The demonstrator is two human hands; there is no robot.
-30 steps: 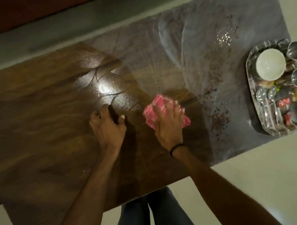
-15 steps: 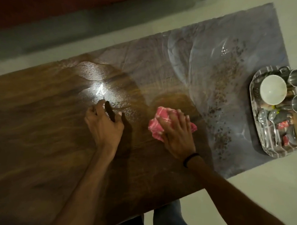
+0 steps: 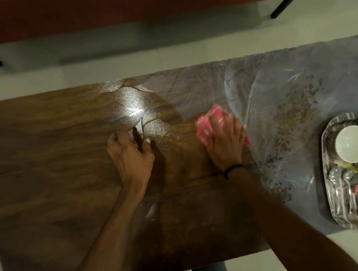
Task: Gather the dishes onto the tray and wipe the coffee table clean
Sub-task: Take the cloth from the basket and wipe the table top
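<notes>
My right hand [image 3: 225, 141] presses a crumpled pink cloth [image 3: 204, 124] flat against the glossy coffee table [image 3: 53, 160], near its middle. My left hand [image 3: 130, 155] rests on the tabletop to the left of the cloth, fingers spread, holding nothing. At the table's right end sits a shiny metal tray [image 3: 336, 200] carrying a white bowl [image 3: 351, 146], spoons and small red items; its right part is cut off by the frame. Dark speckles [image 3: 276, 172] cover the grey surface between the cloth and the tray.
A dark red sofa [image 3: 109, 12] with black legs stands beyond the table's far edge. Pale floor surrounds the table. A bright light glare [image 3: 132, 110] lies on the tabletop just above my left hand. My legs show below the near edge.
My right hand slid the pink cloth away from me and slightly right across the table. My left hand stayed planted. The view shifted, pushing the tray partly out of frame.
</notes>
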